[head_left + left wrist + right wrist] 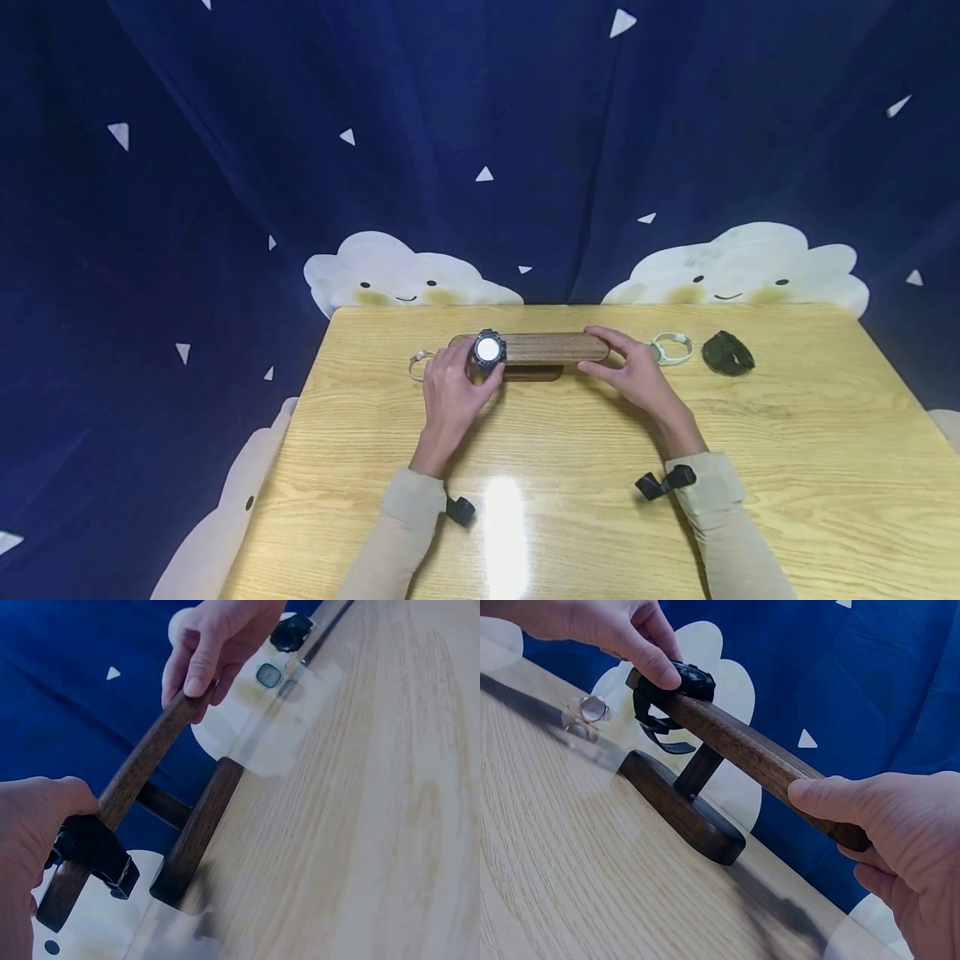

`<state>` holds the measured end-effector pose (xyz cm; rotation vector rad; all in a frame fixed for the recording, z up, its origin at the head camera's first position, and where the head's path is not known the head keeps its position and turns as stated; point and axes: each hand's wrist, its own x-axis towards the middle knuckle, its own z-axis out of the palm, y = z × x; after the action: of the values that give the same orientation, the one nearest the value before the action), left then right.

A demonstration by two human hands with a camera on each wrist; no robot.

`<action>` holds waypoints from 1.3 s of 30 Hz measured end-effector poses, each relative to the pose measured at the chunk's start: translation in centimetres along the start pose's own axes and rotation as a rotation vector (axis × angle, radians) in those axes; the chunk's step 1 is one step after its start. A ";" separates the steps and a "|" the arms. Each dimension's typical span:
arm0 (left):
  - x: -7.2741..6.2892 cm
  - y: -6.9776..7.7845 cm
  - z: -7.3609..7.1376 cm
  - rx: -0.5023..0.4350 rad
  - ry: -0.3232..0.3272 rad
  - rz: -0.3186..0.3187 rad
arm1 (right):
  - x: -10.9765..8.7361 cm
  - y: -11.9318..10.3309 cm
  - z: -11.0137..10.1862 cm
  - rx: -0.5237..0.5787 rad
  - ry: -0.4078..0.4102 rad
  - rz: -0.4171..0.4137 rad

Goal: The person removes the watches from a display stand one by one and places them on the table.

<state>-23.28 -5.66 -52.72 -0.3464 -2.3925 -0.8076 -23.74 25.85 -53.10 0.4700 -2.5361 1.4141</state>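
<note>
A dark wooden watch stand (555,348) stands near the table's far edge, its long bar raised on a post above a flat base (682,814). Around the left part of the bar sits a black watch (489,350) with a round face; its strap hangs below the bar with an end loose in the right wrist view. My left hand (452,387) pinches this watch at the bar, thumb on the near side. With thumb and fingers, my right hand (636,375) grips the right end of the bar.
A pale-strapped watch (420,365) lies left of the stand. Right of my right hand are a light green and white watch (675,348) and a black watch (727,353). A dark blue curtain (480,125) with clouds hangs behind the wooden table (570,467).
</note>
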 end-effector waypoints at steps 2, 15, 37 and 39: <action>0.0 0.0 0.0 -0.002 -0.005 -0.001 | 0.0 0.0 -0.1 0.000 0.000 0.001; 0.3 -0.6 -0.5 0.001 -0.025 -0.021 | -0.1 0.1 -0.1 0.019 -0.005 0.008; 0.5 -1.6 -1.3 -0.005 -0.028 -0.072 | -0.1 0.0 -0.1 0.012 -0.009 0.014; 0.5 -1.7 -1.3 -0.011 -0.028 -0.077 | -0.1 0.0 -0.1 0.009 -0.010 0.012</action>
<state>-23.80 -7.80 -52.36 -0.2731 -2.4410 -0.8564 -23.68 25.93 -53.11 0.4650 -2.5457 1.4311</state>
